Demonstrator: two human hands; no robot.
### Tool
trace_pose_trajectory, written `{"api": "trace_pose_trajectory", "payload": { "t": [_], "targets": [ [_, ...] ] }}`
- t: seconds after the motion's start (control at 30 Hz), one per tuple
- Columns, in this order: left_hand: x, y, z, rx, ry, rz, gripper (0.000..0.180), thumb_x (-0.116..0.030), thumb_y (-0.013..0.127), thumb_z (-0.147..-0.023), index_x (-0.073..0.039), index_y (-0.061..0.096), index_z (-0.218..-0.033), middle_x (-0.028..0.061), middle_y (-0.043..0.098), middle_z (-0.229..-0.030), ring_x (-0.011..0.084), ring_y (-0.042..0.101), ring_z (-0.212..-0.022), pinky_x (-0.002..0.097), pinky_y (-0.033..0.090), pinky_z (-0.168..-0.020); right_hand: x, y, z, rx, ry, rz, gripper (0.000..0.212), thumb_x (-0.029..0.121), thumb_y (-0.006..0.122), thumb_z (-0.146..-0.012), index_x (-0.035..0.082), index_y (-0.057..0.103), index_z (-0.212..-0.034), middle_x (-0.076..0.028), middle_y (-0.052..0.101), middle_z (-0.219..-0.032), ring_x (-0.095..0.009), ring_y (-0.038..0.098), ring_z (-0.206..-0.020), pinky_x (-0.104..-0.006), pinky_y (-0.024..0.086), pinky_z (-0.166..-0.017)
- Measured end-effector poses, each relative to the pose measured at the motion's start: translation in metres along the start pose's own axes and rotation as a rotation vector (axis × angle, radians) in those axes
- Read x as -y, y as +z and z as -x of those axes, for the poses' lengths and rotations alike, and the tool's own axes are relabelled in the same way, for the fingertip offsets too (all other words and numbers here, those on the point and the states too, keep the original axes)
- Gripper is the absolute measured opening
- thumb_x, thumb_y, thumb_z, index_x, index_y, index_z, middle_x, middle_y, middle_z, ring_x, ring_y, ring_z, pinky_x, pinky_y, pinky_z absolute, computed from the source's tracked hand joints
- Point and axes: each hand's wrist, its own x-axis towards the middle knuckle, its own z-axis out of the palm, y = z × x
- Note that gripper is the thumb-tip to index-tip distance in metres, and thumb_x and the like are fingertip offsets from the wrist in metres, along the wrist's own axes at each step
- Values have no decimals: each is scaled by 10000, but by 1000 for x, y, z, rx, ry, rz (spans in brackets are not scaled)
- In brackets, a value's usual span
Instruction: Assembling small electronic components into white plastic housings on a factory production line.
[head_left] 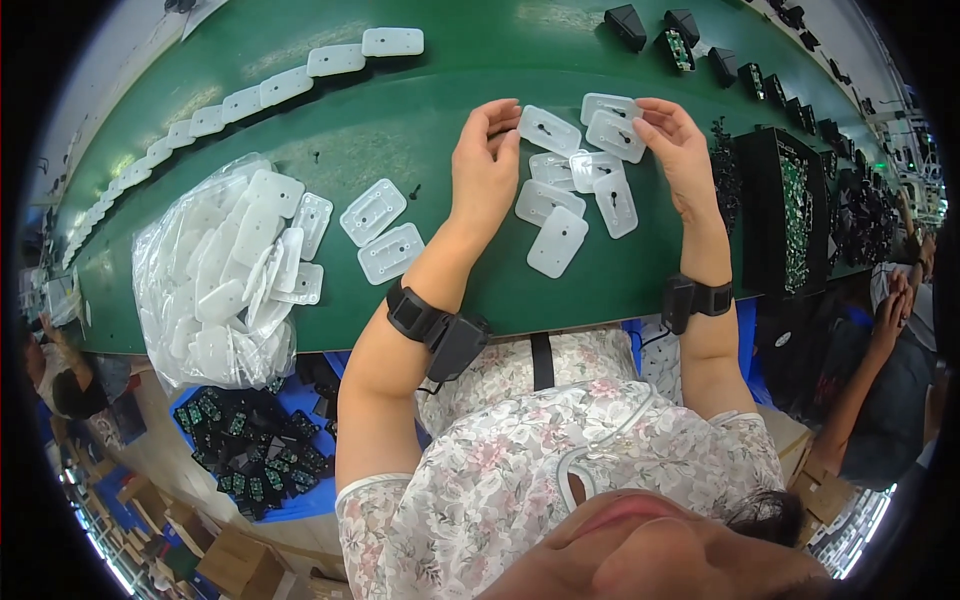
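L hand [487, 165] has thumb + fingers curled at the left edge of a whitish translucent plastic plate w/ rounded corners [556, 138], can't tell if it's actually pinched tbh. R hand [682, 152] is at the right edges of 2 similar plates [607, 130], grip unclear there too. All on the green tabletop [480, 70], more plates clustered just below, clear plastic bag [148, 290] of whitish plates off left

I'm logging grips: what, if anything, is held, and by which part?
It cannot be told: the left hand is at one white plate's left end, the right hand at two plates' right ends.
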Motion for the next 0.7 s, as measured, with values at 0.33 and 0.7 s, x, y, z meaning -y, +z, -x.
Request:
{"api": "trace_pose_trajectory", "payload": {
  "t": [0.33, 0.7],
  "targets": [
    [-12, -9, -7, 194, 593, -1048, 537, -79, 691, -767, -96, 510, -1272, 61, 576, -1242, 275, 509, -1170, 459, 367, -1006, 37, -21, -26, -205, -313, 944, 243, 238, 654, -859, 117, 660, -1070, -41, 693, -945, -134, 652, -876, -272, 487, -789],
    [-27, -8, 0, 96, 571, -1122, 473, -146, 685, -777, -87, 543, -1224, 48, 583, -1134, 231, 539, -1047, 402, 417, -909, 32, -12, -160, 253, -743, 1605, 454, -17, 558, -794, 220, 630, -1175, -47, 527, -1285, -265, 494, -1183, -374, 476, -948]
  ]
}}
